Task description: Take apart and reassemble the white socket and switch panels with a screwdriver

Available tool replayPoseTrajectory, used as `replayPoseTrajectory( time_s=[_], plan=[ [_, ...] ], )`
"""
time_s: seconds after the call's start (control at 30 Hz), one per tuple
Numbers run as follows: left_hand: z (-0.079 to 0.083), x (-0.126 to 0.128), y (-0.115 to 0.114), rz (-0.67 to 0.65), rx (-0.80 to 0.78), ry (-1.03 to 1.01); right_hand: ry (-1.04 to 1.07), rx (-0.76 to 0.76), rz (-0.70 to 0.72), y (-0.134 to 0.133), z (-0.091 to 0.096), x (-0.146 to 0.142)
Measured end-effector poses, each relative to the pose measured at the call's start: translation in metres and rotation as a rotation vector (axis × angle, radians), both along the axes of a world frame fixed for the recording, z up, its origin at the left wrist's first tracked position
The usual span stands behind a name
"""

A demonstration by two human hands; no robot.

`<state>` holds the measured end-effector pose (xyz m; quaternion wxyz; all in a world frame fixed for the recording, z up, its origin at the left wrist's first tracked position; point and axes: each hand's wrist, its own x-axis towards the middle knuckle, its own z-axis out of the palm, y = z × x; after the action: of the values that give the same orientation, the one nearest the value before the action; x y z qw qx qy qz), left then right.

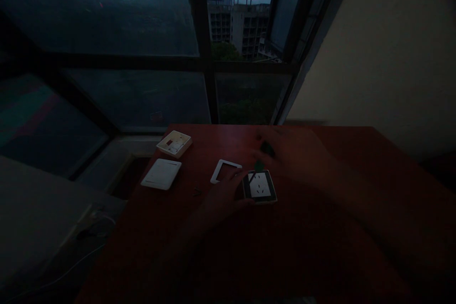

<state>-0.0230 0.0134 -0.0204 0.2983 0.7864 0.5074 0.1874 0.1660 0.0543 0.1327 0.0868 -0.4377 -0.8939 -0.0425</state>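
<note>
A wall socket with a white face and dark surround sits on the red table, in a pale box. My left hand grips its left side between thumb and fingers. Above and to the right, my right hand is closed around a screwdriver with a green and black handle. Its shaft slants down over the upper left of the socket; in the dim light I cannot tell whether the tip touches a screw. Motion blurs the right hand. Just behind my left fingers lies a white cover frame.
At the table's left side are an open white back box and a white plate. Several small screws lie left of my left hand. Windows rise behind the table; a pale wall stands at right.
</note>
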Motion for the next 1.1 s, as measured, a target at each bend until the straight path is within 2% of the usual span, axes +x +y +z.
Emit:
replayPoseTrajectory(
  time_s=[0.07, 0.23, 0.3, 0.4, 0.47, 0.6, 0.63, 0.8, 0.97, 1.03, 1.1],
  plan=[
    [-0.001, -0.001, 0.000, -0.006, 0.002, 0.006, 0.004, -0.009, -0.017, -0.001, 0.000, 0.000],
    [-0.007, -0.002, 0.002, -0.024, 0.028, 0.010, 0.111, -0.167, 0.213, -0.005, 0.007, 0.000],
    [-0.009, -0.002, 0.002, -0.021, 0.048, 0.010, 0.076, -0.138, 0.179, -0.005, 0.008, -0.003],
    [-0.009, -0.002, 0.002, -0.017, 0.060, 0.020, 0.005, -0.037, 0.051, -0.004, 0.006, -0.007],
    [-0.007, -0.002, 0.001, -0.024, 0.059, 0.030, 0.020, -0.045, 0.046, -0.004, 0.007, -0.008],
    [-0.004, -0.002, 0.000, -0.024, 0.059, 0.051, 0.067, -0.217, 0.262, -0.006, 0.015, -0.006],
    [-0.004, -0.002, 0.000, -0.023, 0.061, 0.055, 0.055, -0.228, 0.281, -0.007, 0.017, -0.006],
    [-0.004, -0.001, 0.001, -0.024, 0.050, 0.069, 0.046, -0.119, 0.115, -0.005, 0.017, -0.008],
    [-0.006, -0.001, 0.001, -0.022, 0.042, 0.095, 0.163, -0.212, 0.257, -0.003, 0.013, -0.008],
    [-0.006, -0.001, 0.001, -0.012, 0.045, 0.097, 0.128, -0.158, 0.228, -0.002, 0.012, -0.008],
    [-0.005, -0.001, 0.000, -0.003, 0.030, 0.102, 0.052, -0.074, 0.134, -0.001, 0.010, -0.010]
  ],
)
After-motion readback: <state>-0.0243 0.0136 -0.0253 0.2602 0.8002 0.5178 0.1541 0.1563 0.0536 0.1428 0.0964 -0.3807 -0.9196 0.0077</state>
